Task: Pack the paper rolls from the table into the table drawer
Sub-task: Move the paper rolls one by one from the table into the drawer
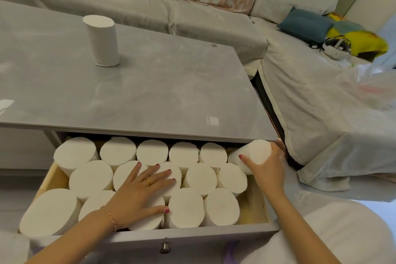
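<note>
Right hand [265, 165] clamped round tilted roll [248, 154]; left hand [139, 193] flat, fingers apart, on drawer rolls [186, 206].

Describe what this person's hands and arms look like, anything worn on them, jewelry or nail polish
Both forearms are bare, no sleeves showing. The left hand wears a gold ring on one finger and a thin braided red-and-light bracelet at the wrist. The right hand wears a slim ring. Fingernails on both hands are painted dark pinkish red.

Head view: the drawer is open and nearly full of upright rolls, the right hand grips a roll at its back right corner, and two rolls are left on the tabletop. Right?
Not quite. The head view shows one roll on the tabletop, not two. The rest holds: the drawer is open and nearly full, and the right hand grips a tilted roll at its back right corner.
</note>
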